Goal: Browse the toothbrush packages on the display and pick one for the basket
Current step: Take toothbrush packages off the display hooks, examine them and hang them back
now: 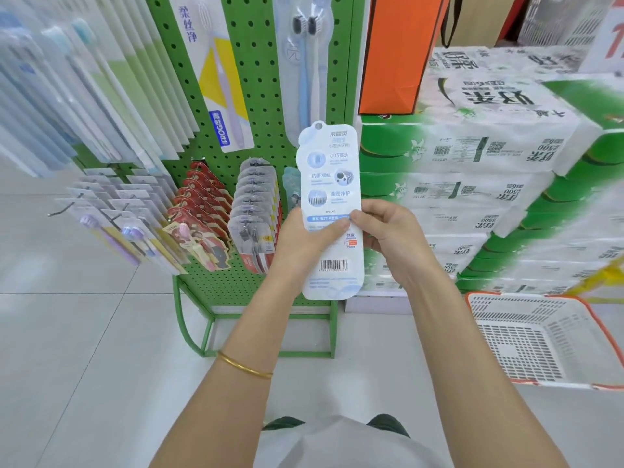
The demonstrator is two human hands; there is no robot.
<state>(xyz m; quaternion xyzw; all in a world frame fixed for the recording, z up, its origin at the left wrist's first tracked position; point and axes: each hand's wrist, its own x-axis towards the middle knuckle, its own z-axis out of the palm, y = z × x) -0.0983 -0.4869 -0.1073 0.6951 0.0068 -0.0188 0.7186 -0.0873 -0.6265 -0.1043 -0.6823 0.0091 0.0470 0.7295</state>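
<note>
Got my left hand (304,243) and right hand (388,234) both pinching the toothbrush package (329,170) upright, barcode facing me, basket (506,312) off right.

- Bright, even shop light; only faint shadows on the glossy floor (84,332).
- Wide-angle bending toward the edges.
- Far-left packs (50,96) and the tissue stacks (506,146) at right smear with blur.
- The centre package (329,184) is fairly sharp.

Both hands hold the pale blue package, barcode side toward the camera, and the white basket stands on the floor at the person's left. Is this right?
Not quite. The head view shows the basket on the floor at the person's right. The left hand and right hand do hold the package.
</note>
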